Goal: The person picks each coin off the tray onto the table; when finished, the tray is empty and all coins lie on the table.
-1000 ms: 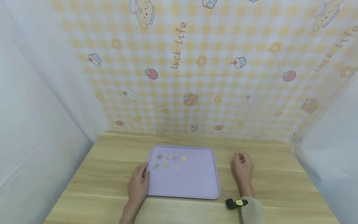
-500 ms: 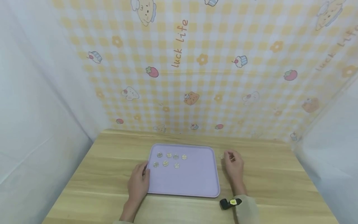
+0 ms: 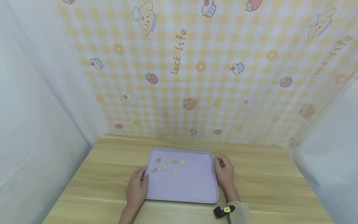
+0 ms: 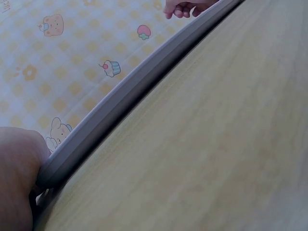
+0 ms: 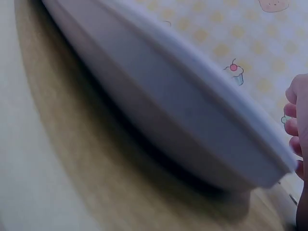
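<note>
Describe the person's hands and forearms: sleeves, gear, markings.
Left hand and right hand: no gloves. Right forearm: beige sleeve, with a black device bearing a small yellow label beside it; label text unreadable. Left forearm: no sleeve in view.

The tray (image 3: 193,188) is showing a plain pale lavender, and the coins (image 3: 175,170) in its far left part are gleaming silvery grey and pale gold. The tabletop (image 3: 268,183) is displaying a yellowish-tan wood grain, streaking from left to right. At the far side, the cloth (image 3: 179,88) is carrying a yellow-and-white check, printed with red strawberries (image 3: 152,78), orange flowers (image 3: 200,66), blue-striped cupcakes (image 3: 238,68) and brown lettering (image 3: 177,51). Whitish sheets (image 3: 36,109) are flanking it left and right. Near right, a beige sleeve (image 3: 240,213) is adjoining a black wrist device (image 3: 219,212) bearing a yellow label (image 3: 227,209).
</note>
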`<state>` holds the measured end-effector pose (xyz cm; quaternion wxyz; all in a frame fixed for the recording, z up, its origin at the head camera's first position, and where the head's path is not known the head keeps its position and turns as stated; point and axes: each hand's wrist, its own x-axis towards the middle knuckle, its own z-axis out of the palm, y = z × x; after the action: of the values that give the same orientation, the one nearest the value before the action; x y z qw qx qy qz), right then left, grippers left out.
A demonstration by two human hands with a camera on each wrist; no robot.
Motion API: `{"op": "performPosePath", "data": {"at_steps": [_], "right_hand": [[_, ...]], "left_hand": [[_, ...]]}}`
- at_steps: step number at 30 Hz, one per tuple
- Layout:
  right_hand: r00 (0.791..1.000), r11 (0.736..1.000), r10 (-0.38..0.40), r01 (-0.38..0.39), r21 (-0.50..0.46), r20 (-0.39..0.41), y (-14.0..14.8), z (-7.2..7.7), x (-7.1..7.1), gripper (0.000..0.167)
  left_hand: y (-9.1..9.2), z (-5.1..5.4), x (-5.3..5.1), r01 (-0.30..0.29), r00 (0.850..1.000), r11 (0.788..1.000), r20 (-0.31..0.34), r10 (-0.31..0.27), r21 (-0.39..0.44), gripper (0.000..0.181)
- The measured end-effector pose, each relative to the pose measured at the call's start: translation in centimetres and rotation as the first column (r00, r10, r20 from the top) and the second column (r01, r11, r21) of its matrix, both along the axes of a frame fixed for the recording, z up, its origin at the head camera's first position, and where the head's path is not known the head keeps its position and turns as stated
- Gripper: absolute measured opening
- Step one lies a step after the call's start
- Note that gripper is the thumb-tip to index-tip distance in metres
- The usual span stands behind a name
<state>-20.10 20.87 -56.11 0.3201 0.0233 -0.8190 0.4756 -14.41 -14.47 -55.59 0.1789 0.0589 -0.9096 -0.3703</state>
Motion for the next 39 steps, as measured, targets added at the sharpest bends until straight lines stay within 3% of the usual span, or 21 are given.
{"op": "performPosePath", "data": {"at_steps": [4, 11, 18, 24, 31, 39], "right_hand": [[1.0, 1.0, 0.005, -0.005, -0.005, 0.009, -0.1, -0.1, -0.2, 0.005], [1.0, 1.0, -0.001, 0.0, -0.017, -0.007, -0.2, -0.1, -0.4, 0.005], [1.0, 1.0, 0.022, -0.022, -0.019, 0.005, -0.8, 0.3, -0.9, 0.004], [0.996, 0.999, 0.042, -0.041, 0.016, -0.074, -1.1, 0.6, -1.2, 0.007], [0.992, 0.995, 0.08, -0.073, 0.072, -0.1, -2.0, 0.7, -0.6, 0.012], [0.984, 0.989, 0.137, -0.13, 0.067, -0.118, -3.9, 1.1, 0.1, 0.011]], "left_hand": [[-0.1, 0.0, 0.0, -0.001, 1.0, 1.0, -0.007, 0.001, -0.002, 0.035], [-0.1, -0.1, -0.1, -0.001, 0.999, 1.0, 0.039, 0.001, 0.012, 0.036], [-0.7, 0.2, -0.5, -0.006, 1.0, 1.0, 0.023, 0.006, -0.003, 0.036], [-0.6, 0.2, -1.0, 0.008, 0.999, 1.0, 0.04, -0.008, 0.01, 0.037], [0.0, -0.4, -0.6, -0.006, 1.0, 1.0, 0.008, 0.006, -0.011, 0.035], [0.0, 0.0, -0.1, 0.0, 0.999, 1.0, 0.054, -0.001, 0.021, 0.037]]}}
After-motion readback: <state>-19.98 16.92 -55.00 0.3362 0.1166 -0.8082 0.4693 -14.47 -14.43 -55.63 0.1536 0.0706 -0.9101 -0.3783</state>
